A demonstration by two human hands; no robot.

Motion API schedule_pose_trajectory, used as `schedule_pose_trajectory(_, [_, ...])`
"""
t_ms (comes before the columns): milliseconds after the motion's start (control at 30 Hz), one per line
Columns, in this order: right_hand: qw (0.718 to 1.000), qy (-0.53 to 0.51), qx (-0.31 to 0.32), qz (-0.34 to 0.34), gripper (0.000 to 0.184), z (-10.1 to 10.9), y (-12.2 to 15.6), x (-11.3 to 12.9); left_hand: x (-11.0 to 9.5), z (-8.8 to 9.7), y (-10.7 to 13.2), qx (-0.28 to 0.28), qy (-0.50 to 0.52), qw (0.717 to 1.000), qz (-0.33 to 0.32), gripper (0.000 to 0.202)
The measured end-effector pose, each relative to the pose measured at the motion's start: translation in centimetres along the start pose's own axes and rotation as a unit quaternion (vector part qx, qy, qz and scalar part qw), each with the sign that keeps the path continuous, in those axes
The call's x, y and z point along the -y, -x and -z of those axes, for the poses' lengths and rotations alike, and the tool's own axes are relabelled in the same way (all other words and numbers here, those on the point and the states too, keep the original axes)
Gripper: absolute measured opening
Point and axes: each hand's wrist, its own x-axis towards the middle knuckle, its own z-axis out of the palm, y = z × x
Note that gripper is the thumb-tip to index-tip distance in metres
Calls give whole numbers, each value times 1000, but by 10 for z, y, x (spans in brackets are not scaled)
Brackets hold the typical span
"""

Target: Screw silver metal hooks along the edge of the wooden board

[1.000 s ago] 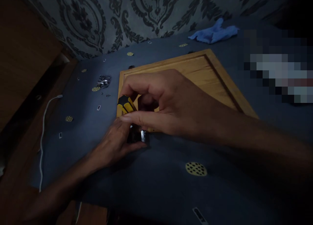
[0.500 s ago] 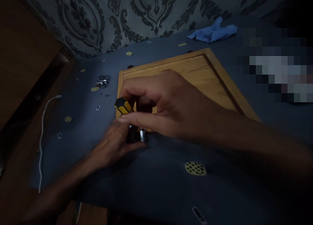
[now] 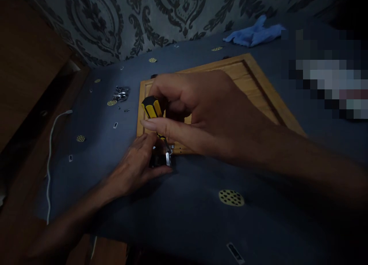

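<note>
My right hand (image 3: 201,107) is closed round a yellow and black screwdriver (image 3: 152,107), handle up and shaft pointing down. Its lower end meets a shiny metal hinge (image 3: 168,157) at the near edge of a wooden cabinet door (image 3: 258,88). My left hand (image 3: 135,159) grips the hinge from the left, thumb along its near side and fingers on top. The screwdriver tip and part of the hinge are hard to make out in the dim light. Small dark holes show in the door's frame just right of the hinge.
On the dark patterned tabletop (image 3: 184,211) lies a pile of metal hinges (image 3: 121,93), with a few loose screws (image 3: 126,110) nearby. A blue cloth (image 3: 254,35) lies by the wall. A white cable (image 3: 49,161) runs down the left side. Something at the right is pixelated out.
My right hand and the screwdriver have risen a little, and the handle stands more upright. More of the shaft and the hinge now shows. My left hand stays on the hinge.
</note>
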Motion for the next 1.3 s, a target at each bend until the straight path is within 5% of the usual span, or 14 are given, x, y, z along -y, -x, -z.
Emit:
schedule_pose_trajectory(200, [1000,-2,13,1,20,-1,1,1,0,0,0,-4,-5,1000,5,49])
schedule_pose_trajectory(700, [999,-14,37,-29,41,-1,-4,5,16,-7,6,-22,-20,999,-27,44])
schedule_pose_trajectory(867, [996,-59,68,-5,12,5,-4,7,13,-7,5,-23,-23,999,-17,53])
schedule_pose_trajectory(1033, [991,-57,114,-27,16,12,-9,9,9,-4,3,-12,-23,1000,-14,46])
schedule_pose_trajectory(1300, [992,-40,90,-77,21,10,-6,14,10,-3,3,-10,-6,1000,-15,44])
